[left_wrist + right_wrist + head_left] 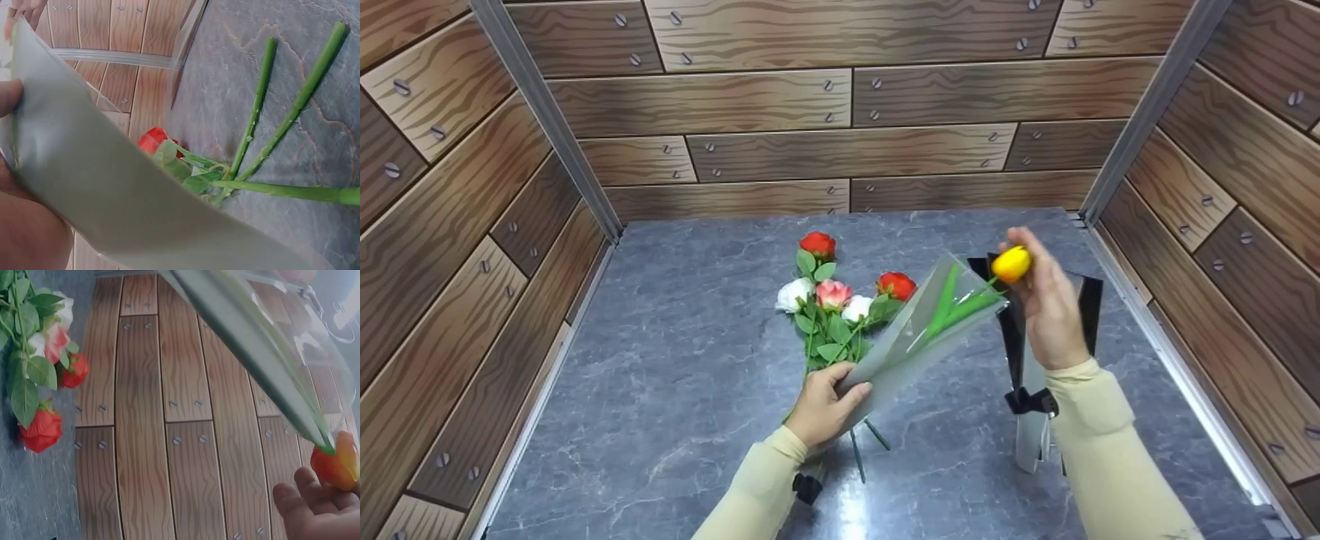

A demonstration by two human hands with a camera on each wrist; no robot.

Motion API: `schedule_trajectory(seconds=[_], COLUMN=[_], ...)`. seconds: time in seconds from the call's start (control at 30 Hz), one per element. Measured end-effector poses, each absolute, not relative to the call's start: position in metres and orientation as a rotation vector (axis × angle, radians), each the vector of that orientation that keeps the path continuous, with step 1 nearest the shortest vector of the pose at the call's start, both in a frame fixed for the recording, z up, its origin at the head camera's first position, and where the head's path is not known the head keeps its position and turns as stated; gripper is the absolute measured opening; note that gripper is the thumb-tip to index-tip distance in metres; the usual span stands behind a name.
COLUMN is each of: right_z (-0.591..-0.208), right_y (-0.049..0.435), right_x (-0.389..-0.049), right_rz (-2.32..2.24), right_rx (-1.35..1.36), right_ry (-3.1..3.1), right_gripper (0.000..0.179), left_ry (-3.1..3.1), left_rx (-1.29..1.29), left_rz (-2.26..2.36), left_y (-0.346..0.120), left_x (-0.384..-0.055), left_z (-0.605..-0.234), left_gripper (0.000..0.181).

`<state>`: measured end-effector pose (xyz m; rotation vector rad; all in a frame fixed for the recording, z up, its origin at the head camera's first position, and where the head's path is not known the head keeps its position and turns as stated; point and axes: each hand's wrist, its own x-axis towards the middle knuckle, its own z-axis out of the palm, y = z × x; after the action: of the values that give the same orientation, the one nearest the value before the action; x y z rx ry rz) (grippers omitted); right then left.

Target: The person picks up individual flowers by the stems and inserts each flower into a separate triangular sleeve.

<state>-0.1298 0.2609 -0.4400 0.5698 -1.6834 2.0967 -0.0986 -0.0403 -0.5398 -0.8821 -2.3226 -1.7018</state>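
In the head view my left hand (823,405) grips the lower end of a clear and frosted flower sleeve (896,360), its thumb across the front. A yellow tulip (1011,264) lies in the sleeve, its green leaves inside and its bloom past the open upper end. My right hand (1051,311) is beside the bloom with fingers extended, appearing to touch it. From the right wrist view, the tulip bloom (336,461) looks orange-yellow and rests against the fingers. The sleeve (112,163) fills much of the left wrist view; the stem's lower end is hidden.
Several roses lie on the grey marbled table (660,360) behind the sleeve: a red rose (817,244), a pink rose (833,294), a white rose (795,295) and others. Under my right arm lies a black-and-clear wrapper (1016,352) with a black bow (1030,401). Wood-patterned walls (840,97) enclose the table.
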Motion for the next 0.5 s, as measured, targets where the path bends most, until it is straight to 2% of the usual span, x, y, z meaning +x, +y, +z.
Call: schedule_trajectory(seconds=[0.3, 0.5], right_z=[-0.438, -0.44], right_y=[0.246, 0.247], right_x=[-0.12, -0.121], right_rz=[1.668, 1.886], right_rx=[0.648, 0.539], right_ry=[-2.182, -2.005], right_gripper=[0.041, 0.046], left_ry=[-2.311, -2.306], left_rx=[-0.864, -0.804], left_rz=[-1.673, -1.703], left_y=[-0.038, -0.038], left_x=[-0.102, -0.1], left_z=[-0.535, -0.53], left_gripper=[0.014, 0.013])
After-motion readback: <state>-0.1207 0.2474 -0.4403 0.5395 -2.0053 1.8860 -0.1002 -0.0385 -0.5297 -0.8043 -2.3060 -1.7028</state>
